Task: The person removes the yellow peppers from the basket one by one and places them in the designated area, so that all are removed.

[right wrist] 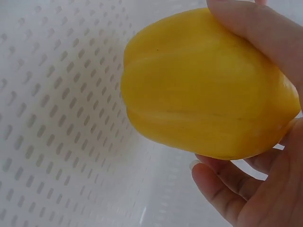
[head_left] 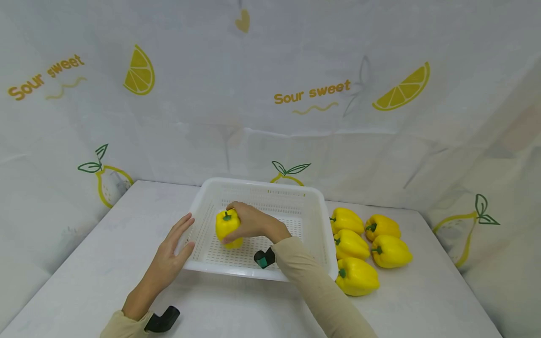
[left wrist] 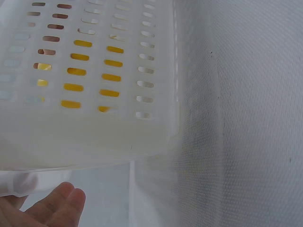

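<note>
My right hand (head_left: pixel 252 222) grips a yellow bell pepper (head_left: pixel 225 224) inside the white plastic basket (head_left: pixel 314 197), toward its left side. The pepper stands upright with its green stem on top. In the right wrist view, thumb and fingers wrap the pepper (right wrist: pixel 189 90) near its stem end, and the perforated basket floor (right wrist: pixel 57 109) lies just under it. At the basket's left rim is my left hand (head_left: pixel 169 258), its fingers extended along the edge. Seen from the left wrist, fingertips (left wrist: pixel 68 205) are by the rim, and yellow shows through the slots of the basket wall (left wrist: pixel 94 137).
Several yellow bell peppers (head_left: pixel 357 277) lie on the white table (head_left: pixel 236 310) to the right of the basket, the nearer ones close against its right side. A white curtain printed with lemons (head_left: pixel 203 117) hangs behind the table's back edge.
</note>
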Tool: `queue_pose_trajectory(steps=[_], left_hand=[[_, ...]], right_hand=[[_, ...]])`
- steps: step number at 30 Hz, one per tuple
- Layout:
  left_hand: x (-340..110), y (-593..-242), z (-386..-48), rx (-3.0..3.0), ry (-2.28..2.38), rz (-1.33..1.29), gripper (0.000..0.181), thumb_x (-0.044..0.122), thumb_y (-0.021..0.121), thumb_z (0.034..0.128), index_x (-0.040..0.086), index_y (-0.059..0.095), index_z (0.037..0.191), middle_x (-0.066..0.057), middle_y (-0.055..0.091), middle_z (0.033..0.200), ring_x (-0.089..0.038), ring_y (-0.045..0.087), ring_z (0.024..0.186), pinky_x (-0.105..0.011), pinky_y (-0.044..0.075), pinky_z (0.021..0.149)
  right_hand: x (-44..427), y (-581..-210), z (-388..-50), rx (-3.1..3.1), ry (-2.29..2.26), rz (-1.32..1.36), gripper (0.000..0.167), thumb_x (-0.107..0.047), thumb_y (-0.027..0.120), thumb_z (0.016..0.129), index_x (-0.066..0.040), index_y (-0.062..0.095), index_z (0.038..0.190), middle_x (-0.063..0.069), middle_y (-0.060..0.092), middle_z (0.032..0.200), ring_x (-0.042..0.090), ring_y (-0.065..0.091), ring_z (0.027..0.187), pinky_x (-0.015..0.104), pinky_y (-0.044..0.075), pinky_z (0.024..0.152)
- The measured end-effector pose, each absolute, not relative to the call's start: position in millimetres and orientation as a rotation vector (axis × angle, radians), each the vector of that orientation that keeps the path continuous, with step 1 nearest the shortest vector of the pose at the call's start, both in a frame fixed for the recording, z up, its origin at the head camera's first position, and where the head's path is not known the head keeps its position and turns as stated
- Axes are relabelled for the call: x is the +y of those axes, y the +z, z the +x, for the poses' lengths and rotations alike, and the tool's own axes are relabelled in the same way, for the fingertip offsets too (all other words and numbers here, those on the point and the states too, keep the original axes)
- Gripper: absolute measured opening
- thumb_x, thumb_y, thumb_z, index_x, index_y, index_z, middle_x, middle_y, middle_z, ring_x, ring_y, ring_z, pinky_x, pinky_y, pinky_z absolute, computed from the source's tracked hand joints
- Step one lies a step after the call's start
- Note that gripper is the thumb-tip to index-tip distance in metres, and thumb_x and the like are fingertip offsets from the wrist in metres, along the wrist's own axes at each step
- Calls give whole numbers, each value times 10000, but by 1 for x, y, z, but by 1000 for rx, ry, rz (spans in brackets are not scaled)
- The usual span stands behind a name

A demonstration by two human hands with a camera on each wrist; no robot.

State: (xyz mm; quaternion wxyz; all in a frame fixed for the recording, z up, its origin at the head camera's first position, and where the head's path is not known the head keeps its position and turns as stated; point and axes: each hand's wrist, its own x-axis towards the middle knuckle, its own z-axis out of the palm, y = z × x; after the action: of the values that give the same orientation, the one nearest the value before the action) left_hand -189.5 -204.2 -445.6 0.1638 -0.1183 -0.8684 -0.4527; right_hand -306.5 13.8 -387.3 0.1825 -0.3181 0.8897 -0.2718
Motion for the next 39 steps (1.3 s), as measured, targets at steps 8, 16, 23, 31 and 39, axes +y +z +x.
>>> queue_pose_trajectory(steps=[8, 16, 23, 31, 39], left_hand=[[-204, -445, -189, -2474, -1281, -337, 552, 51, 542, 955, 34, 406, 1490, -147, 305, 1609, -467, 302, 1445, 56, 119, 1031], [-204, -445, -189, -2487, -1283, -323, 555, 64, 537, 960, 48, 400, 1498, -136, 295, 1617, -445, 290, 1466, 45, 116, 1022], [-204, -443, -188, -2519, -1279, -298, 555, 85, 532, 969, 63, 392, 1505, -122, 283, 1624, -425, 279, 1480, -15, 134, 1089], [-205, -442, -189, -2514, -1286, -309, 560, 86, 538, 971, 73, 388, 1510, -115, 275, 1629, -424, 279, 1479, 16, 130, 1034], [-204, -443, -189, -2512, -1300, -316, 562, 77, 536, 969, 60, 384, 1509, -122, 269, 1628, -434, 279, 1476, 22, 145, 1020]], right_hand=[[17, -381, -305, 2550, -753, -921, 763, -420, 829, 766, -131, 472, 1376, 35, 557, 1215, 141, 533, 1000, 250, 500, 856], [22, -373, -301, 2534, -738, -901, 822, -369, 830, 776, -150, 415, 1451, 67, 512, 1301, 154, 524, 1045, 280, 511, 880], [27, -364, -294, 2522, -745, -919, 854, -359, 831, 783, -125, 388, 1475, 60, 518, 1313, 157, 523, 1057, 275, 511, 873], [32, -350, -284, 2506, -759, -950, 832, -339, 826, 784, -141, 397, 1468, 49, 525, 1303, 155, 525, 1041, 255, 506, 848], [42, -340, -274, 2509, -790, -948, 809, -332, 824, 788, -179, 409, 1465, 34, 527, 1301, 156, 523, 1043, 268, 506, 853]])
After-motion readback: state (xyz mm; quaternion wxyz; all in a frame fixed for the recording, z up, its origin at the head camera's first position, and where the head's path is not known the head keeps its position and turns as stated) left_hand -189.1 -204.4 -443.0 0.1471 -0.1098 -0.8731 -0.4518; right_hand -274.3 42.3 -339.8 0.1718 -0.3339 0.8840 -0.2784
